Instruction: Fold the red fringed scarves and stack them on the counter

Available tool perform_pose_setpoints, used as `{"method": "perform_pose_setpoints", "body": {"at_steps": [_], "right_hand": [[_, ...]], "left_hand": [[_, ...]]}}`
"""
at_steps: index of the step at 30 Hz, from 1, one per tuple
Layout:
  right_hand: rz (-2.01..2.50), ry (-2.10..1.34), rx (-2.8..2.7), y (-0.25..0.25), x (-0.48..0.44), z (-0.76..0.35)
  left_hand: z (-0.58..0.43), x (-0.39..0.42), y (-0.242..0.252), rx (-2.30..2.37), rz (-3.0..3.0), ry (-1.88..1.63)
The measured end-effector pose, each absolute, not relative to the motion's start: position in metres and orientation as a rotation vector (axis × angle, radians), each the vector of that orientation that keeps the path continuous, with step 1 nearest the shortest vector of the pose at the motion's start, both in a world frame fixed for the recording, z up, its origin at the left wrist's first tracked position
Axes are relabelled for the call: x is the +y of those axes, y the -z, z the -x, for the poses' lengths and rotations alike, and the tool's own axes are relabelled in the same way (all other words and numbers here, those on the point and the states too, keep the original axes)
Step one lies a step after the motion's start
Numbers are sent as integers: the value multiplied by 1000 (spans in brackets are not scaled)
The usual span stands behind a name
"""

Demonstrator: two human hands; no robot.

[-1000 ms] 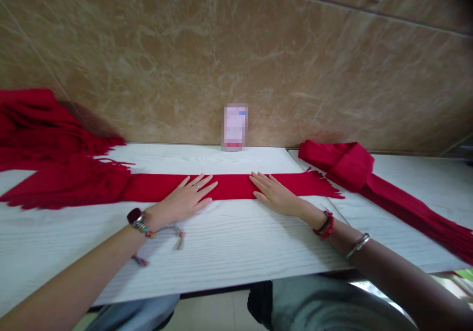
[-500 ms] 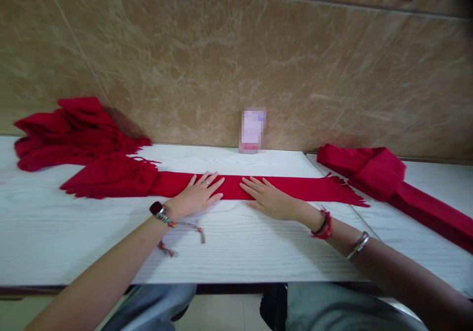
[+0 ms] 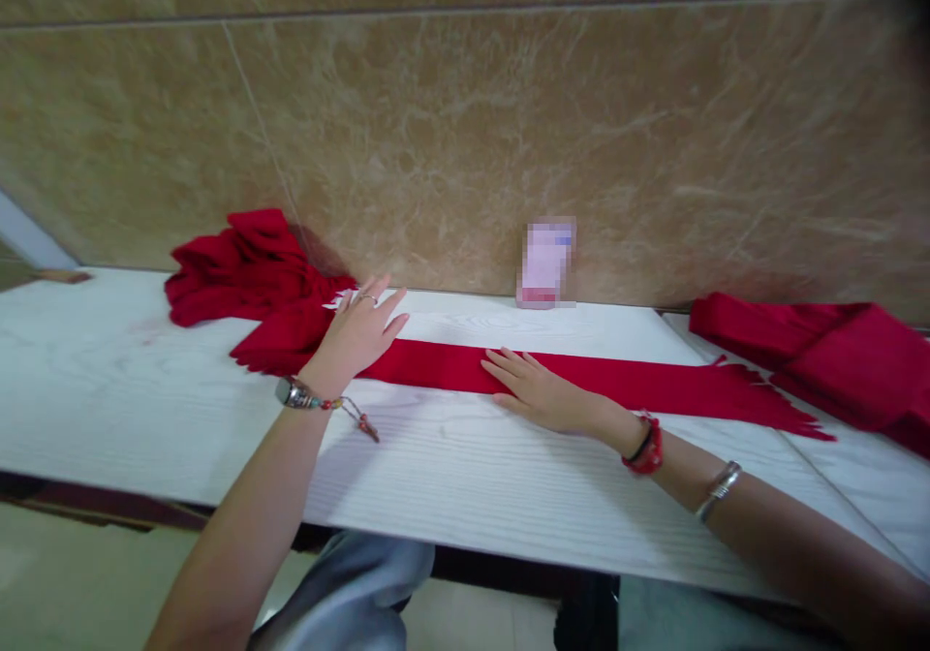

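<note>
A red fringed scarf (image 3: 436,365) lies in a long flat strip on the white wood-grain table (image 3: 450,477). My right hand (image 3: 534,389) rests flat on its middle, fingers stretched out. Above the strip's left part is my left hand (image 3: 357,331), fingers spread and holding nothing; it appears raised off the cloth. Partly behind that hand, the scarf's left end lies bunched in folds, and its right end shows a loose fringe.
A crumpled red cloth pile (image 3: 243,268) lies at the back left against the brown marbled wall (image 3: 436,147). Another folded red cloth (image 3: 835,360) is at the right. A blurred-out pinkish card-like thing (image 3: 546,263) leans on the wall.
My left hand has lifted off the strip and moved back and left, toward the bunched end. My right hand stays on the scarf. The view has turned a little to the left.
</note>
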State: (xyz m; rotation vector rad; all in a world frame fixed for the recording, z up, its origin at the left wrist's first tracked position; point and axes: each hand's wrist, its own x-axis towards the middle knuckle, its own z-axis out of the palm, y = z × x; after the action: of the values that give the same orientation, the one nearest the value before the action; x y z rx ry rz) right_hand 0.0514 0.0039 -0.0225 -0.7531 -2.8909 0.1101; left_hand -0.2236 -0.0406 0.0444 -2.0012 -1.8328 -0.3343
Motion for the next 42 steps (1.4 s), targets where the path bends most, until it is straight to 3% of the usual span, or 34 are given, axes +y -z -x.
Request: {"method": "perform_pose_setpoints", "body": {"at_steps": [6,11,19,25,29,36,42], "right_hand": [[667,-132,-2766,2,17,-14],[603,-110,-2807,-1,15,54],[451,-10,-2848,14,-4,86],[456,131,-2906,12,-7,83],[451,298,-2916,21,-6,75],[593,32,-2770,26,-12,69],[365,108,-2780,26,-14,65]], "left_hand": [[295,-63,-43,-2068,1431,698],[326,-58,-9,-2361,1438,696],[303,-68,-22,-2015,1478,800],[280,-72,-24,-1547,2485,247],[289,-66,-13,-1622,2465,148],[297,-74,-11,-1572,2507,93],[302,-75,-11,-1643,2577,91]]}}
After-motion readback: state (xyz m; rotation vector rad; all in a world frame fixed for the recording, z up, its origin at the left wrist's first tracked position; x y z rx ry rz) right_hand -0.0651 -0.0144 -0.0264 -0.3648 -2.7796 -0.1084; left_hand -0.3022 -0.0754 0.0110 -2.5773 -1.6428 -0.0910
